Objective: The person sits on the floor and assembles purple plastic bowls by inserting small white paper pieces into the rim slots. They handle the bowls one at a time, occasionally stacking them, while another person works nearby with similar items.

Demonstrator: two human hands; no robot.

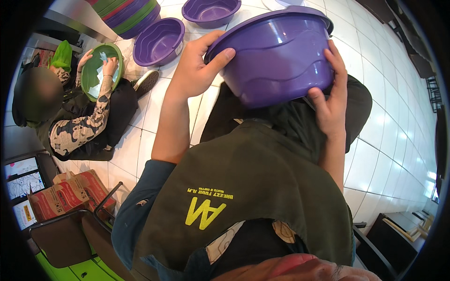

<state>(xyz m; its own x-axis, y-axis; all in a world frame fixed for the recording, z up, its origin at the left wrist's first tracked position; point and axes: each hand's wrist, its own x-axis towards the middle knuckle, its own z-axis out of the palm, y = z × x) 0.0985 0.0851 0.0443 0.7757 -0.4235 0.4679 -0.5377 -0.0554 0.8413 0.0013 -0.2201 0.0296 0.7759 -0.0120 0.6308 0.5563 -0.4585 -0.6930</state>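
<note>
A large purple plastic basin (276, 58) is held up in front of me, tilted so its outer wall faces me. My left hand (199, 65) grips its rim at the left, thumb on the outer wall and fingers round the far side. On the right, my right hand (332, 93) supports the wall and lower edge, thumb near the base and fingers spread up the side. The basin's inside is hidden from me. Beyond it on the floor lie two more purple basins, one at the left (159, 43) and one farther back (211, 11).
At the left a seated person (79, 117) holds a green basin (86, 70) and a light-blue cloth or paper. Stacked purple, green and red basins (129, 18) stand behind. Red-and-brown cartons (70, 194) and a dark chair (63, 239) are at lower left. White tiles (375, 98) cover the floor.
</note>
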